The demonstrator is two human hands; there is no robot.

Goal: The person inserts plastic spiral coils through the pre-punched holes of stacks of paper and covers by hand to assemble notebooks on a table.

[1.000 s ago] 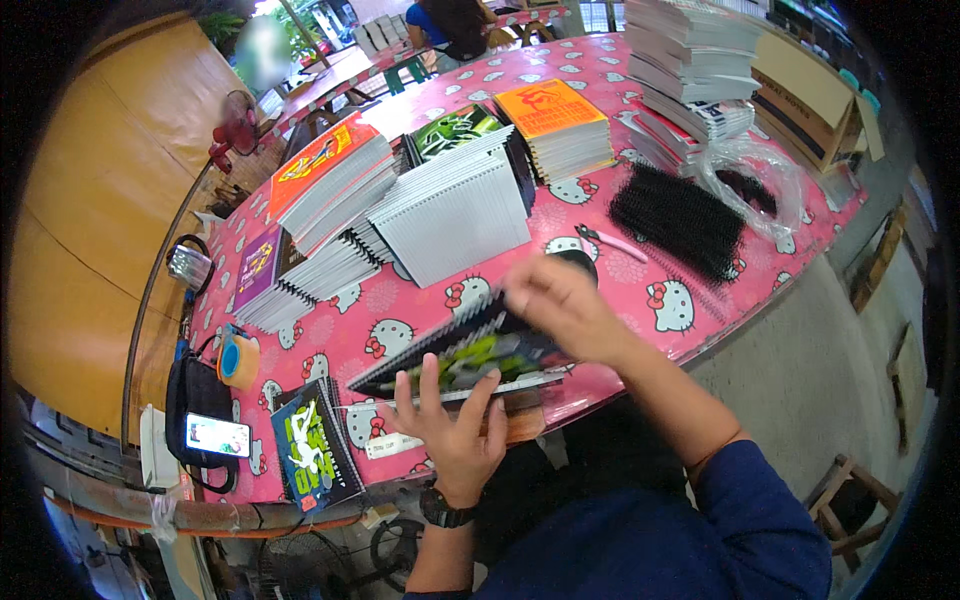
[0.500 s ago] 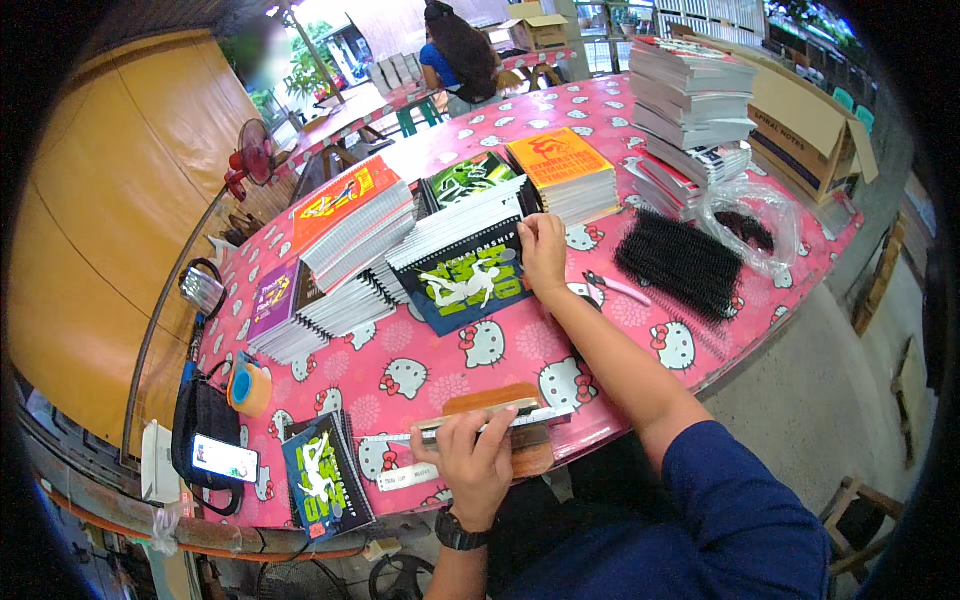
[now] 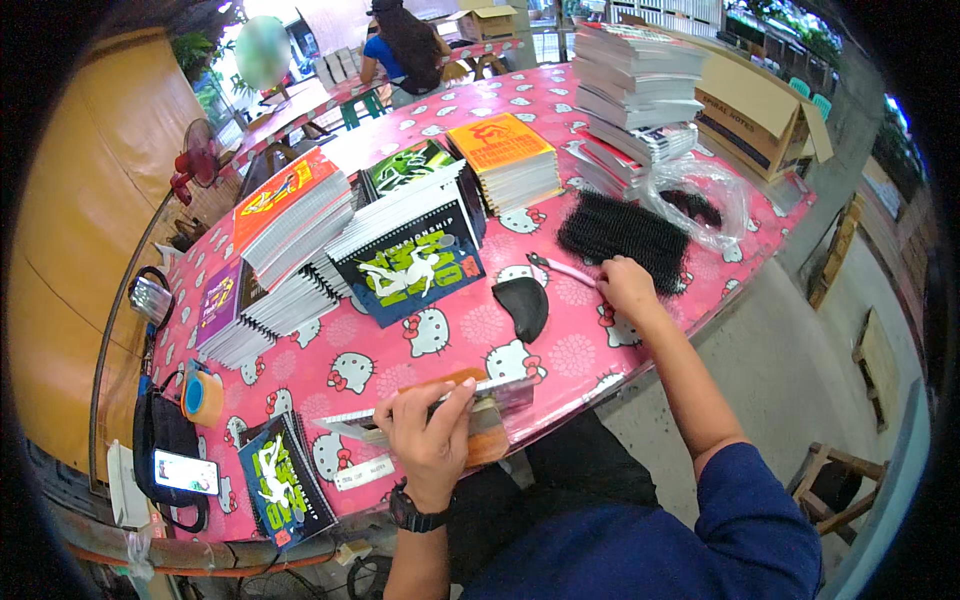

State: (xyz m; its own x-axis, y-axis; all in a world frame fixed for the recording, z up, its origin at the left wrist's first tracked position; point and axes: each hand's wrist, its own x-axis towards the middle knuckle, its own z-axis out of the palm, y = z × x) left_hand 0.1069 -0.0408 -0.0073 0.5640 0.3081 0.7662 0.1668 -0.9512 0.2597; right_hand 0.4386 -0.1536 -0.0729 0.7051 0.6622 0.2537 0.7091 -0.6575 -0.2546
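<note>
My left hand (image 3: 428, 432), at the table's near edge, is closed round a thin stack of notebook sheets (image 3: 348, 424) standing on edge. The stack rests against a brown wooden block (image 3: 488, 446), and a white ruler-like strip (image 3: 364, 473) lies beside it. Off to the right, my right hand (image 3: 632, 290) has its fingers bent down at the near edge of a heap of black spiral coils (image 3: 622, 238). Its fingertips are close to the handle of the pink-handled pliers (image 3: 570, 272); what they pinch, if anything, is hidden.
Dark-covered notebooks (image 3: 408, 262) lean in a row beyond my hands, beside orange-covered piles (image 3: 500, 150). More notebooks (image 3: 285, 485) lie left, near a phone (image 3: 186, 472) and tape (image 3: 203, 398). A black half-round piece (image 3: 522, 308) lies mid-table. Tall paper stacks (image 3: 640, 90) stand far right.
My right hand has left the leaning dark notebooks and moved right and nearer, to the coils and pliers. My left hand keeps hold of the sheets. The whole view has shifted.
</note>
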